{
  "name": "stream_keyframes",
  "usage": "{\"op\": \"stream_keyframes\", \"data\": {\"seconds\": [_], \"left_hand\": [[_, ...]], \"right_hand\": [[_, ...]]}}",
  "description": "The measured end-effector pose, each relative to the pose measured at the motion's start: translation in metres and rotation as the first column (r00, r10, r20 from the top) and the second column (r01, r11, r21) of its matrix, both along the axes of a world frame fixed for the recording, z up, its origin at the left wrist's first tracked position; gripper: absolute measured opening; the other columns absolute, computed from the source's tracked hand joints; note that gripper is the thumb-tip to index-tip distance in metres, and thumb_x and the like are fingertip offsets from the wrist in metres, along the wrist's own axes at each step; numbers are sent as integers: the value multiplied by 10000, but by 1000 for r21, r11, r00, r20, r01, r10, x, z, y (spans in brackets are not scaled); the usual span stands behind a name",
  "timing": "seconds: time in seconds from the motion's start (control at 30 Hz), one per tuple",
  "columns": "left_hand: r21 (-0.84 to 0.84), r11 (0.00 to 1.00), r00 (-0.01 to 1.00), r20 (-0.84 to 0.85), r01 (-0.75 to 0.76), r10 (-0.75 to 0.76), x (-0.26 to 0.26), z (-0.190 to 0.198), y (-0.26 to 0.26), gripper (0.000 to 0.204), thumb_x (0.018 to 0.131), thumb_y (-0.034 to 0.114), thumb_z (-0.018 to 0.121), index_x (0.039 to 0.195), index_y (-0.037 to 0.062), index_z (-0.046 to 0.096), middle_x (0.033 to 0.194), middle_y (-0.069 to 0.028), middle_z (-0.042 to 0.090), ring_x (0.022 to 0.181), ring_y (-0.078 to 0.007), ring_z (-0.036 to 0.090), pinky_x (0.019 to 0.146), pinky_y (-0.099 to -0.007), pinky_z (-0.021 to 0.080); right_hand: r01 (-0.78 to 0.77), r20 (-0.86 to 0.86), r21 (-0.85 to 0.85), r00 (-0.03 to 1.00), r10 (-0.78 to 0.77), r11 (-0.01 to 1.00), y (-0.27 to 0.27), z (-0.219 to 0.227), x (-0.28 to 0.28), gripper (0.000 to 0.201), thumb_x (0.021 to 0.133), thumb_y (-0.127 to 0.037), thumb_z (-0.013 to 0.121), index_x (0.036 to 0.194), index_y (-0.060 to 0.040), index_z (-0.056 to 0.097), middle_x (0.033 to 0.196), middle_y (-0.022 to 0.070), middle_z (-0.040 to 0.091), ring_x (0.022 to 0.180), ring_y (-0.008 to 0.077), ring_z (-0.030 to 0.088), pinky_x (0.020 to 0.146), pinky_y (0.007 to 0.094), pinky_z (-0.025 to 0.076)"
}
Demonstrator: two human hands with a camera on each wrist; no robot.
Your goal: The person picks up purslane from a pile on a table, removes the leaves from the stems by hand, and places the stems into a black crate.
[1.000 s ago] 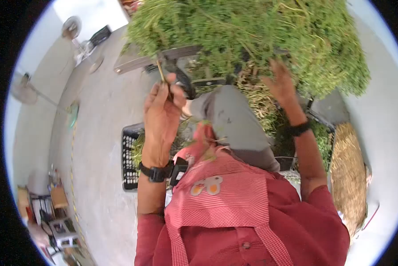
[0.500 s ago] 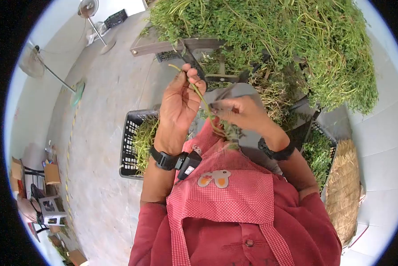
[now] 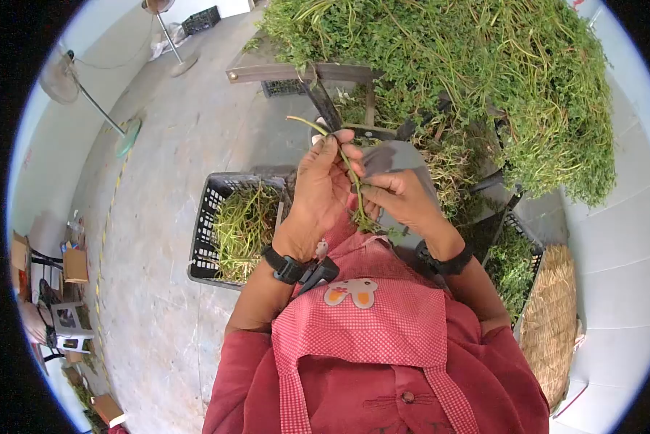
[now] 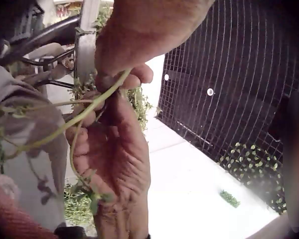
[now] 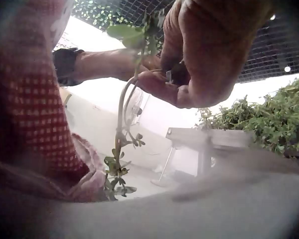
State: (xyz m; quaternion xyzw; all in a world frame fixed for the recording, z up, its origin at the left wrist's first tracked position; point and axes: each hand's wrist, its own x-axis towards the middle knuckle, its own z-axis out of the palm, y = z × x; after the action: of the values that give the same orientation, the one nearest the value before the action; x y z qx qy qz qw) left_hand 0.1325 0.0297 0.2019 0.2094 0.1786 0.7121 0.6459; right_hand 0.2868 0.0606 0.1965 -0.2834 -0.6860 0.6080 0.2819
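Green stem is being held before the checked apron: the left hand is pinching it near its bare end, the right hand nearer its leaves. A black crate of loose stems is standing on the floor; farther off, greenery is covering the table.

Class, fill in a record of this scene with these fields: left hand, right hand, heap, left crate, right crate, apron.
left hand: pinches the stem near its bare end
right hand: pinches the stem nearer its leaves
heap: greens, on the table
left crate: black, holds stalks
right crate: holds leafy greens
apron: red-checked, rabbit patch
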Motion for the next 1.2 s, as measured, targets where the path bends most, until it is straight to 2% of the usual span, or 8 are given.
{"op": "stream_keyframes", "data": {"seconds": [0.1, 0.17, 0.3, 0.37, 0.5, 0.87, 1.17, 1.2], "left_hand": [[19, 999, 996, -86, -27, 29, 6, -4, 2, 218, 939, 202, 445, 999, 13, 537, 684, -16, 507, 583, -106, 429, 577, -235, 391], [22, 999, 990, -137, -31, 33, 8, -6, -1, 219, 939, 203, 447, 993, 12, 539, 643, 2, 470, 539, -90, 380, 525, -222, 353], [34, 999, 999, -46, -3, 5, 3, 19, -7, 214, 942, 191, 441, 983, 9, 544, 608, 17, 398, 511, -68, 293, 435, -208, 249], [47, 999, 1000, 5, -21, 21, -8, 22, -4, 209, 942, 181, 443, 970, 3, 548, 601, 20, 393, 513, -64, 296, 424, -200, 244], [109, 984, 915, 365, 144, -174, -20, 21, 6, 219, 932, 179, 451, 977, -12, 547, 614, 19, 354, 507, -69, 280, 407, -203, 228], [121, 988, 910, 390, 101, -141, -29, 15, 10, 217, 936, 173, 433, 975, -13, 537, 624, 12, 362, 503, -71, 276, 398, -207, 215], [45, 999, 980, 199, -1, -8, -16, 8, 3, 219, 927, 212, 467, 966, 13, 551, 596, 19, 400, 510, -68, 293, 406, -203, 224], [47, 999, 980, 201, -3, -7, -17, 10, 2, 219, 927, 212, 467, 966, 13, 551, 596, 19, 400, 510, -68, 293, 406, -203, 224]], "right_hand": [[56, 92, -16, 994, -54, 998, 1, 2, 5, 215, 856, -148, 540, 728, 14, 600, 575, -1, 560, 525, 75, 541, 487, 230, 435], [32, 252, 729, 916, -311, 684, 4, 0, 2, 233, 862, -122, 494, 697, 5, 600, 586, 17, 564, 512, 99, 539, 465, 237, 425], [147, 275, 681, 857, -436, 718, 28, -14, 21, 199, 865, -124, 482, 777, -7, 617, 591, -1, 550, 496, 103, 500, 442, 233, 381], [225, -4, -175, 973, -229, 958, 28, -3, 27, 170, 864, -107, 477, 801, -23, 611, 606, -19, 531, 482, 78, 453, 419, 226, 320], [32, -84, -391, 994, -70, 920, 26, -7, 32, 217, 883, -155, 514, 1006, -5, 611, 653, -18, 510, 504, 29, 424, 458, 179, 330], [-342, -29, 77, 938, 345, 937, 5, -20, 10, 162, 837, -109, 593, 953, -8, 643, 674, -55, 543, 636, 19, 461, 527, 208, 391], [104, 287, 147, 947, -143, 984, 13, -24, -2, 173, 839, -167, 526, 772, -17, 582, 694, -16, 539, 580, 31, 444, 473, 203, 339], [166, 149, -117, 978, -148, 979, 17, -24, 1, 162, 845, -167, 516, 782, -31, 577, 690, -11, 540, 562, 35, 445, 448, 196, 318]]}}
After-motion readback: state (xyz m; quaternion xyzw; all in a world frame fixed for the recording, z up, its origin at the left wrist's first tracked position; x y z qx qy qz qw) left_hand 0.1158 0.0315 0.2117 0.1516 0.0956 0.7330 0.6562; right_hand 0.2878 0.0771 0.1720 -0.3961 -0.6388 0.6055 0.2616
